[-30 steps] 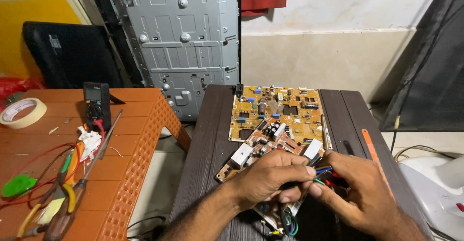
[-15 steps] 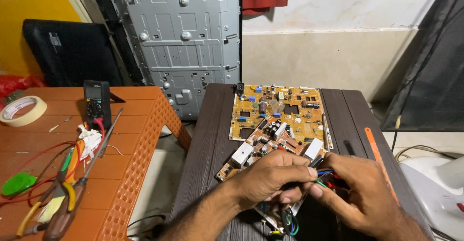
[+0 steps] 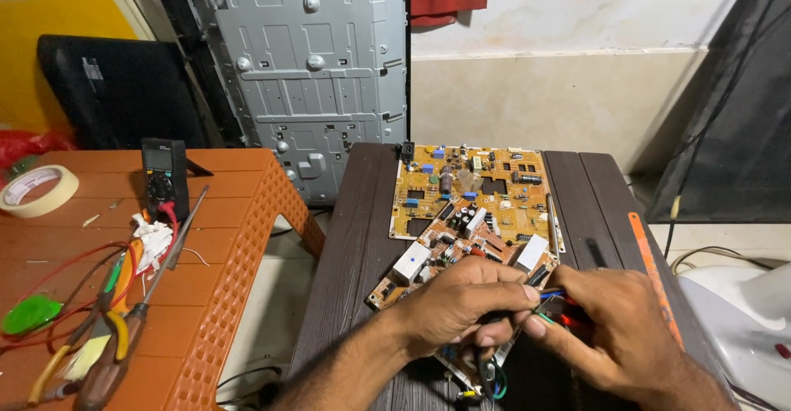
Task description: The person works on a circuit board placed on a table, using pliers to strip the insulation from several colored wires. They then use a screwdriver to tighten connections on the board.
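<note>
At six o'clock on the dark slatted counter [image 3: 354, 238], the left hand [image 3: 461, 304] and right hand [image 3: 614, 328] meet fingertip to fingertip, each grip pinched on a bundle of thin coloured wires [image 3: 554, 297] over the near edge of a smaller circuit board [image 3: 461, 263]. At twelve o'clock lies a larger yellow circuit board [image 3: 474, 192]. At nine o'clock, on the orange plastic table [image 3: 222, 238], sit a multimeter [image 3: 163, 176], a tape roll [image 3: 37, 190] and pliers [image 3: 115, 353].
</note>
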